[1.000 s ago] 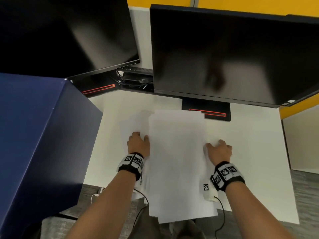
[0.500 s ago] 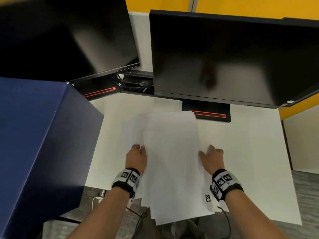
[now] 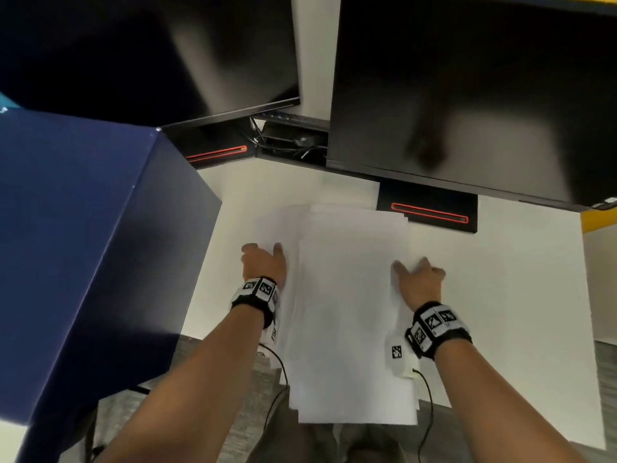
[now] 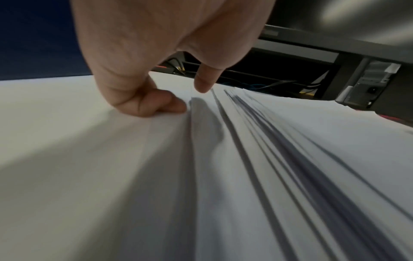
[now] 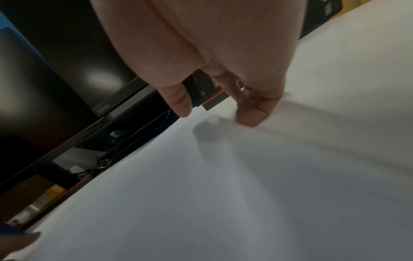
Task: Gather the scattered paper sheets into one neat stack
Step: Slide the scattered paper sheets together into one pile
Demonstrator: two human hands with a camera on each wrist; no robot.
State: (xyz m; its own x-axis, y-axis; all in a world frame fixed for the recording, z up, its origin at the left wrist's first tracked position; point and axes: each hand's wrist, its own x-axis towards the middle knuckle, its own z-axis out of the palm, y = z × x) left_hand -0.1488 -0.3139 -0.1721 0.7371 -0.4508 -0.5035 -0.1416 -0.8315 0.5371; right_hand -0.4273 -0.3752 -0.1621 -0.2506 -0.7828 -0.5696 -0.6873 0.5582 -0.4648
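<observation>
Several white paper sheets lie in a loose pile mid-desk, their near end hanging over the front edge. The left edges are fanned out in steps. My left hand is at the pile's left side. Its curled fingers touch the edge of the lowest sheets and its thumb hovers just above the paper. My right hand is at the pile's right side, with bent fingers against the paper and the thumb raised off it. Neither hand pinches a sheet.
The white desk has a large dark blue box on its left. Two black monitors hang over the back; a monitor base with a red line is just behind the pile. Cables run under the front edge.
The pile, skewed to the left half a second ago, now lies straighter with its sheets drawn closer together. Both hands have stayed at its two sides.
</observation>
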